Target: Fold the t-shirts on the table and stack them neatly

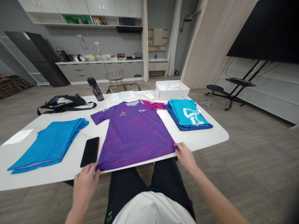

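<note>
A purple T-shirt [137,133] with one pink-striped sleeve lies spread flat, front up, its collar away from me and its hem along the table's near edge. My left hand [86,180] pinches the left corner of the hem. At the right corner, my right hand [185,155] grips the hem between thumb and fingers. Close to the left hand lies a black smartphone [90,151]. Folded blue clothing [50,141] rests further left. Right of the shirt is a stack of folded garments, a turquoise one with a white print [178,113] over a dark blue one.
On the white table [198,140] stand a black water bottle [95,90] and an open white box [171,91]. A black bag [65,102] with a strap, paper sheets [123,95] and a small white device [149,96] lie along the far side.
</note>
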`<state>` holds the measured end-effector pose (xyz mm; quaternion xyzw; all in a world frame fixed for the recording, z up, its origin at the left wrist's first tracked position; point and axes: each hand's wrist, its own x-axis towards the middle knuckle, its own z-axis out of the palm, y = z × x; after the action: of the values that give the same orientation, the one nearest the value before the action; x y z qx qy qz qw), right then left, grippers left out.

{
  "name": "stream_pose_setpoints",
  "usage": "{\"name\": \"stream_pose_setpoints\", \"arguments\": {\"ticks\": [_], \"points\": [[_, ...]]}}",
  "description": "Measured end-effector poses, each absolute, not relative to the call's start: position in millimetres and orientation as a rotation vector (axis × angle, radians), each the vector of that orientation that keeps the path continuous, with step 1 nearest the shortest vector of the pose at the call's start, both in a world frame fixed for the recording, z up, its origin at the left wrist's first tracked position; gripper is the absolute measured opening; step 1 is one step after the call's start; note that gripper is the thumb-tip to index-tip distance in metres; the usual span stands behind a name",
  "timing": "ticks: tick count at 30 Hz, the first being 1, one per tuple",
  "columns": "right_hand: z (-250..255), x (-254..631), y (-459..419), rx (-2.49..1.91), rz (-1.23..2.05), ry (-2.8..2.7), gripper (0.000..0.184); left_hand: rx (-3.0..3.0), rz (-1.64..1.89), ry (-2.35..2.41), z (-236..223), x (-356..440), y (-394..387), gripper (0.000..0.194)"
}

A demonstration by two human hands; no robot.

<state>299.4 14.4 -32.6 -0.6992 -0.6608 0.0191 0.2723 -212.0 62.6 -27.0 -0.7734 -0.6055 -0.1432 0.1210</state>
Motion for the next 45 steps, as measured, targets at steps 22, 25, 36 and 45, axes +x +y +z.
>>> {"name": "stream_pose_setpoints", "arguments": {"ticks": [22,25,36,45], "points": [[-32.2,298.2,8.6,-1.789,0.037,-1.637,0.022,-2.331,-0.677,-1.695,-45.6,-231.7,59.0,0.023],[-31.3,297.7,6.9,-1.801,0.032,-1.621,0.017,-2.341,-0.700,-1.635,-46.1,-232.6,58.1,0.024],[-24.1,299.9,8.9,-1.788,-0.050,-1.773,0.012,-2.360,-0.702,-1.621,-32.2,-223.2,59.7,0.023],[8.2,283.0,91.9,-1.654,0.162,-1.737,0.018,-2.653,-0.894,-1.634,2.1,-159.0,171.5,0.033]]}}
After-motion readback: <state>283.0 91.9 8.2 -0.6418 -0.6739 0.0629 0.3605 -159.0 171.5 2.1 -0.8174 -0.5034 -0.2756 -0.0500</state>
